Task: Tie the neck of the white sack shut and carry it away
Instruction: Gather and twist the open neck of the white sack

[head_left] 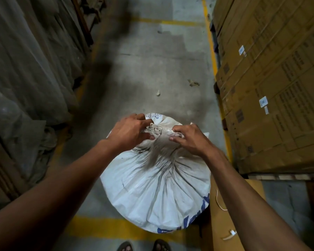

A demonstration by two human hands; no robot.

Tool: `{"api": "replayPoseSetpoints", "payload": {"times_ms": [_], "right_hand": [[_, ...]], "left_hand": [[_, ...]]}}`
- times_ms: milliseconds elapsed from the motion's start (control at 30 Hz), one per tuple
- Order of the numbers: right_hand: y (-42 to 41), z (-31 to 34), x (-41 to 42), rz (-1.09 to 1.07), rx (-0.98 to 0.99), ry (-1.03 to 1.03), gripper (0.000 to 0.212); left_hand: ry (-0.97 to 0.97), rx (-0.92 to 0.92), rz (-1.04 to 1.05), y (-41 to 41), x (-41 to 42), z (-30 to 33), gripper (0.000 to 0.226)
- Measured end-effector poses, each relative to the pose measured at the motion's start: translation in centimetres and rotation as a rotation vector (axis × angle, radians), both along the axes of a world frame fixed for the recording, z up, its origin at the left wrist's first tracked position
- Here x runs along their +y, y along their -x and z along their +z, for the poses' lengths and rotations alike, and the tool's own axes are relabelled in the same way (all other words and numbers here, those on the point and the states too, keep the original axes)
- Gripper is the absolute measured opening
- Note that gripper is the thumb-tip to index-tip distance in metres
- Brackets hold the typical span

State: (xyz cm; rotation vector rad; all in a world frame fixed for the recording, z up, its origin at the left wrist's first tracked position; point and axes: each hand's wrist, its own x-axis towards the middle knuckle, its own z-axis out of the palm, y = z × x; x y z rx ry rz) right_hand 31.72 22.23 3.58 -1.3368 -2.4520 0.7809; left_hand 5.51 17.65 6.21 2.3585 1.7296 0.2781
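Concrete floor (152,69) — sack (158,192), blue lettering unreadable

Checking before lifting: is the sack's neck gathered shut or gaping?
Gathered shut: both hands, left hand and right hand, pinch the bunched neck of the sack. A knot: cannot tell.

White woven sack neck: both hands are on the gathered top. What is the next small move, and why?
Probably twist and cinch the bunched neck of the white woven sack tighter before knotting. The left hand and right hand each grip a side of the gathered fabric, the pleats already converge there, and no finished knot or tie shows. A loose string lies on the brown cardboard beside the sack.
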Motion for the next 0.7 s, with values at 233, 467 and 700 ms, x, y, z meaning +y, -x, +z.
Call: {"api": "replayPoseSetpoints", "payload": {"times_ms": [233,467,700], "right_hand": [[-1.9,-0.2,0.1,-0.063,0.046,0.012,0.024],[-1.9,-0.5,0.6,-0.222,0.009,-0.045,0.021],[1.1,-0.8,1.2,-0.416,-0.099,-0.163,0.027]], "left_hand": [[-0.003,-0.01,0.002,0.6,-0.1,-0.5,0.055],[0.016,-0.059,-0.039,1.5,-0.1,-1.5,0.065],[0.088,-0.223,-0.206,-1.7,-1.6,-3.1,0.049]]}}
